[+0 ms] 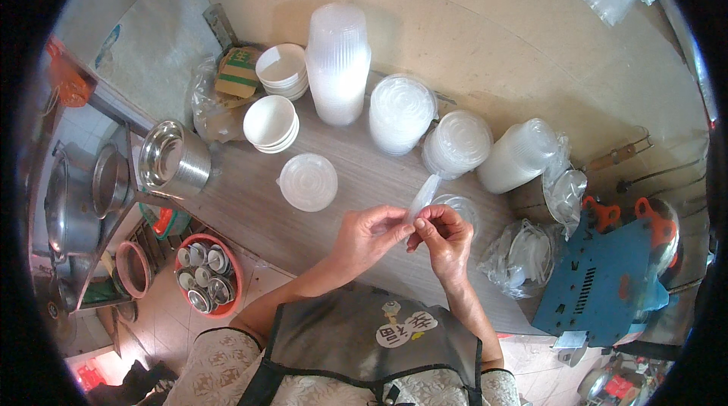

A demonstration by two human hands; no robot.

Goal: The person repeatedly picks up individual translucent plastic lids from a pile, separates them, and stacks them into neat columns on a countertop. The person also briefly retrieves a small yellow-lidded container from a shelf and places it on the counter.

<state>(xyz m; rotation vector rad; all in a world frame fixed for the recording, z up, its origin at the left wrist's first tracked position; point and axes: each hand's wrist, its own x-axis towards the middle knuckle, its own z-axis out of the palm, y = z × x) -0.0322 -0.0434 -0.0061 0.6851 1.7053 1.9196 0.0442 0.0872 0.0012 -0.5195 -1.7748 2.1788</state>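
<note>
In front of my apron, my left hand (372, 235) and my right hand (445, 238) meet at the fingertips. Both pinch the lower end of a thin translucent plastic piece (424, 197), which looks like a lid seen edge-on. Its free end points up toward the wall. Behind my right hand, partly hidden, lies a clear round plastic lid or tub (463, 210). To the left of my hands, a round translucent lid (309, 182) with a small tab lies face up; whether a bowl is under it I cannot tell.
Along the wall stand white bowls (271, 121), a tall stack of clear tubs (338, 65), stacked lids (401, 113) and more plastic stacks (517, 156). Steel basins (173, 158) sit left. A plastic bag (523, 255) and a blue machine (594, 275) stand right. A red basin (237, 298) is on the floor.
</note>
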